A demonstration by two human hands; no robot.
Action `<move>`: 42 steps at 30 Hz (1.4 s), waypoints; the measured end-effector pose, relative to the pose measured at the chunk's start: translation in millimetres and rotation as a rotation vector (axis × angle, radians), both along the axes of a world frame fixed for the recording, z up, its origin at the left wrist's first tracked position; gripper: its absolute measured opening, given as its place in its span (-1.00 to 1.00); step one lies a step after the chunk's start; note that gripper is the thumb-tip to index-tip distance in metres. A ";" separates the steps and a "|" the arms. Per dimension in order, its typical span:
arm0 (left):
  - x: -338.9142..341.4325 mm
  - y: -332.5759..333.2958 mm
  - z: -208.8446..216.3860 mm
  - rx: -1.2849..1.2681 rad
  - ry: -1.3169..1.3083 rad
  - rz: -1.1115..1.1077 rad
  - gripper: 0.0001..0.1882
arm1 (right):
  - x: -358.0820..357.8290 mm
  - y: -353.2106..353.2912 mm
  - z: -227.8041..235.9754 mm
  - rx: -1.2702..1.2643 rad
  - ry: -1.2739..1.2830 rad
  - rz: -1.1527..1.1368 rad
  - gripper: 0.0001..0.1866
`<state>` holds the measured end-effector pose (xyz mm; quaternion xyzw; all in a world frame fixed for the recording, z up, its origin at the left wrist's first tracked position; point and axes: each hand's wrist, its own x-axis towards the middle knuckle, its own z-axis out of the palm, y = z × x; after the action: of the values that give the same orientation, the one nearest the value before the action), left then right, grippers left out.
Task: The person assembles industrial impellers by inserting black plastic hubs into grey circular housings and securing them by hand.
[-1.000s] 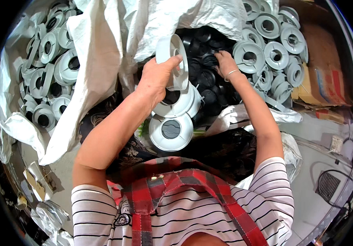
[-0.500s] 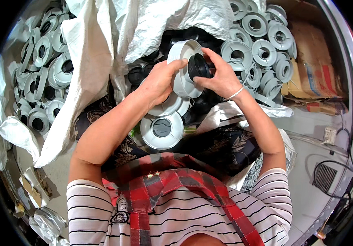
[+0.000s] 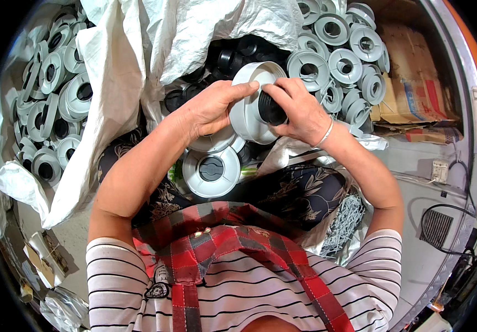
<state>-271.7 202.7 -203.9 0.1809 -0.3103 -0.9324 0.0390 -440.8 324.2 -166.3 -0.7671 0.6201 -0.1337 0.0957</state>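
My left hand (image 3: 216,105) grips the rim of a light grey plastic ring-shaped housing (image 3: 244,119), thumb on the near wall and fingers behind it. Into its middle opening my right hand (image 3: 300,112) presses a black ribbed plastic plug (image 3: 271,109), with its fingers wrapped over the top. How deep the plug sits is hidden by those fingers. Just below, over my lap, lies a grey disc (image 3: 212,171) with a black centre, and another grey disc (image 3: 216,141) is partly covered behind it.
Loose black plugs (image 3: 227,60) fill a white woven sack (image 3: 194,33) ahead. Grey housings with black centres (image 3: 81,91) are heaped at left, open-centred grey housings (image 3: 307,69) at right. A bag of screws (image 3: 342,227) lies by my right thigh; a cardboard box (image 3: 415,83) stands far right.
My right hand has turned over the black plug, its fingers now covering the top of it. The housing has tilted and shifted slightly right and down in my left hand.
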 end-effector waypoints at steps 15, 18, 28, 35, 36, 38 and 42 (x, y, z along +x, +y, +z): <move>-9.2 3.7 -6.0 -0.118 0.122 0.065 -0.61 | -1.2 -11.0 -6.7 0.123 -0.305 -0.533 -0.25; -11.2 11.7 -5.6 -0.140 0.092 0.149 -0.63 | -6.3 -14.8 -12.6 0.256 -0.597 -0.597 -0.23; -20.2 18.4 -13.6 -0.173 0.035 0.245 -0.66 | -20.1 -17.5 -35.2 0.583 -1.263 -0.919 -0.31; -15.2 12.6 -17.1 -0.654 -0.177 0.157 -0.59 | -36.3 -19.1 -62.4 0.554 -1.173 -0.416 -0.16; -14.1 14.4 -10.0 -0.776 -0.124 0.204 -0.46 | -43.8 -23.5 -64.7 1.040 -1.567 -0.616 -0.17; -7.9 7.1 -25.2 -1.191 -0.308 0.304 -0.28 | -52.3 -36.8 -75.1 0.789 -1.345 -0.655 -0.23; -9.6 -0.4 -13.4 -1.461 -0.607 0.265 0.05 | -178.3 -59.2 -134.0 -0.102 0.230 -0.543 -0.30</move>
<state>-281.3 202.3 -217.3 0.3906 -0.8153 -0.3912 0.1721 -619.1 265.0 -300.3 -0.5873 0.8017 -0.0977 -0.0529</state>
